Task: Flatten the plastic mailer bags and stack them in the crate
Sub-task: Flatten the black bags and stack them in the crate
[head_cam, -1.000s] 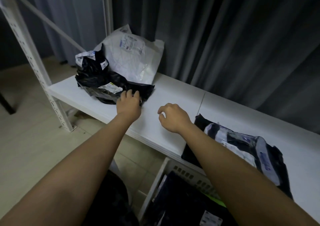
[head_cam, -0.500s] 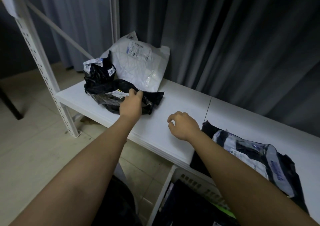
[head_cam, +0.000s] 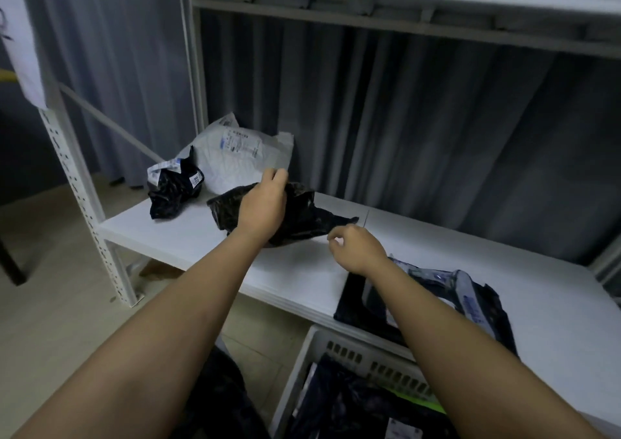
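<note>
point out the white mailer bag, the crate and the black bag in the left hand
white mailer bag (head_cam: 235, 166), head view, its wrinkled front below the label
crate (head_cam: 339, 349), head view, its slotted white back wall
black bag (head_cam: 302, 217), head view, crumpled middle right of the left hand (head_cam: 262, 208)

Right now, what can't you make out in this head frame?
- Black mailer: the left hand covers its middle, so any label there is hidden.
- White mailer: label print too small to read.
- Crate: cut off by the bottom edge and crossed by the right forearm, so the stack's depth is unknown.
- Right hand: curled, blurred; contact with the black mailer's tip is unclear.
</note>
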{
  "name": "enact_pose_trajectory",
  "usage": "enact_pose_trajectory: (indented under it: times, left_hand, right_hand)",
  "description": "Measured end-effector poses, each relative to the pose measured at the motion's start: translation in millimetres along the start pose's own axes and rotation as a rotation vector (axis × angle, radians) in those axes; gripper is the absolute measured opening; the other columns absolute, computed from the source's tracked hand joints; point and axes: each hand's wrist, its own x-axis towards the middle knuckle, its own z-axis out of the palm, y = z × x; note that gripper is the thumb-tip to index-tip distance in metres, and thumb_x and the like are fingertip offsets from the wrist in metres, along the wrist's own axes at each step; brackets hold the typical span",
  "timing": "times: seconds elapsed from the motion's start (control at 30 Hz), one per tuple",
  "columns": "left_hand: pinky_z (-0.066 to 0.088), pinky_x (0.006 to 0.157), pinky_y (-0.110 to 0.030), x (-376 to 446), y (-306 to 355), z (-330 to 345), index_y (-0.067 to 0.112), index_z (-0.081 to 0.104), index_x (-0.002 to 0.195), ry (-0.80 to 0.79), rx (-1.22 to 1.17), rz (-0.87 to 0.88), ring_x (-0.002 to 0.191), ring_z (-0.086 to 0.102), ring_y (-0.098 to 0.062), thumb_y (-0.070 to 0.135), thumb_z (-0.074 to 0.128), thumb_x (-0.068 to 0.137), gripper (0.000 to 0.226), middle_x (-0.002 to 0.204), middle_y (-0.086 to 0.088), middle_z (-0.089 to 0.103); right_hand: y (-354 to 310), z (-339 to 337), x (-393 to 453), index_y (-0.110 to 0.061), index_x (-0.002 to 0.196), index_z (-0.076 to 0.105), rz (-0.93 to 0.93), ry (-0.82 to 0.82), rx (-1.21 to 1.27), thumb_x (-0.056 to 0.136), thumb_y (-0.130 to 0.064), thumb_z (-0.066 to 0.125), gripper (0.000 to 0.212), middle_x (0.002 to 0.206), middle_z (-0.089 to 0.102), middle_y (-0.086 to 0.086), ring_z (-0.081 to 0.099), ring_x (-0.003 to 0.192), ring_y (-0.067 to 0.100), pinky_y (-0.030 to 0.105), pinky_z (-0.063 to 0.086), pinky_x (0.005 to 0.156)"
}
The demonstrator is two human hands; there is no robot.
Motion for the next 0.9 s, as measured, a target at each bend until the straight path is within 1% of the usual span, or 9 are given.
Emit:
enact_pose_trajectory:
  times: [0.07,0.17,0.27,0.33,0.43,0.57,0.7,0.8,0.9]
  left_hand:
    - [0.023,0.049,-0.036,-2.5,18.9,-6.6,0.002,0.046,0.099,0.016,-0.072,0.044,0.059,0.039,-0.030,0.002,0.038,0.096,0.009,0.105,-0.018,0.048]
    - [0.027,0.052,-0.040,-7.5,45.5,-13.7,0.001,0.046,0.099,0.042,-0.167,0.119,0.061,0.043,-0.033,0.003,0.039,0.095,0.008,0.104,-0.017,0.048]
    - [0.039,0.058,-0.048,-12.6,77.2,-21.0,0.001,0.046,0.100,0.059,-0.282,0.156,0.070,0.051,-0.036,0.005,0.039,0.096,0.009,0.106,-0.014,0.049]
    - [0.044,0.067,-0.052,-14.5,95.7,-24.1,0.002,0.045,0.100,0.050,-0.351,0.175,0.076,0.053,-0.036,0.006,0.039,0.095,0.008,0.106,-0.013,0.049]
    - [0.046,0.076,-0.051,-15.9,121.5,-28.6,0.004,0.044,0.097,0.033,-0.435,0.193,0.087,0.054,-0.033,0.008,0.040,0.095,0.006,0.108,-0.012,0.052]
    - [0.047,0.087,-0.036,-17.7,147.7,-36.8,0.012,0.039,0.093,-0.003,-0.604,0.200,0.109,0.056,-0.021,0.007,0.040,0.095,0.006,0.124,-0.004,0.059]
    - [0.049,0.086,-0.032,-21.9,173.1,-40.1,0.015,0.042,0.094,-0.032,-0.789,0.211,0.108,0.059,-0.015,0.005,0.039,0.096,0.010,0.122,0.004,0.061]
    - [0.050,0.090,-0.034,-22.7,181.5,-35.7,0.016,0.044,0.093,-0.056,-0.874,0.197,0.105,0.060,-0.011,0.005,0.040,0.095,0.012,0.114,0.007,0.065]
    - [0.050,0.094,-0.039,-22.5,189.0,-29.7,0.020,0.045,0.089,-0.105,-0.972,0.153,0.104,0.061,-0.008,0.005,0.042,0.095,0.016,0.107,0.009,0.066]
  right_hand:
    - [6.9,-12.8,-13.0,-0.018,0.121,0.062,0.043,0.027,0.086,0.096,-0.025,0.046,0.030,0.122,0.062,0.004,0.057,0.106,0.024,0.037,0.049,0.089]
    - [16.8,-29.4,-29.6,-0.016,0.121,0.056,0.103,0.064,0.138,0.095,-0.026,0.048,0.029,0.108,0.063,0.005,0.056,0.088,0.021,0.034,0.050,0.077]
    - [33.0,-45.8,-48.4,-0.016,0.106,0.043,0.158,0.209,0.123,0.093,-0.028,0.054,0.022,0.106,0.052,0.003,0.050,0.084,0.020,0.032,0.039,0.065]
    - [44.9,-56.2,-59.1,-0.016,0.103,0.037,0.198,0.325,0.142,0.090,-0.029,0.059,0.029,0.112,0.046,0.004,0.047,0.087,0.020,0.031,0.036,0.065]
    - [60.2,-73.6,-71.6,-0.013,0.111,0.037,0.274,0.454,0.144,0.086,-0.029,0.066,0.042,0.119,0.046,0.007,0.050,0.099,0.026,0.033,0.040,0.069]
    - [75.6,-98.2,-88.4,-0.014,0.131,0.032,0.328,0.645,0.003,0.079,-0.027,0.072,0.066,0.129,0.039,0.011,0.041,0.114,0.030,0.037,0.043,0.080]
    - [101.0,-129.2,-112.5,-0.021,0.146,0.020,0.415,0.740,-0.128,0.076,-0.030,0.076,0.090,0.140,0.026,0.013,0.030,0.123,0.033,0.044,0.035,0.101]
    - [121.3,-141.6,-122.2,-0.021,0.137,0.038,0.428,0.772,-0.241,0.076,-0.031,0.075,0.072,0.142,0.031,0.012,0.028,0.127,0.034,0.047,0.023,0.108]
    - [141.0,-145.1,-128.5,-0.015,0.114,0.057,0.418,0.782,-0.337,0.080,-0.027,0.070,0.039,0.123,0.049,0.010,0.033,0.120,0.032,0.045,0.019,0.107]
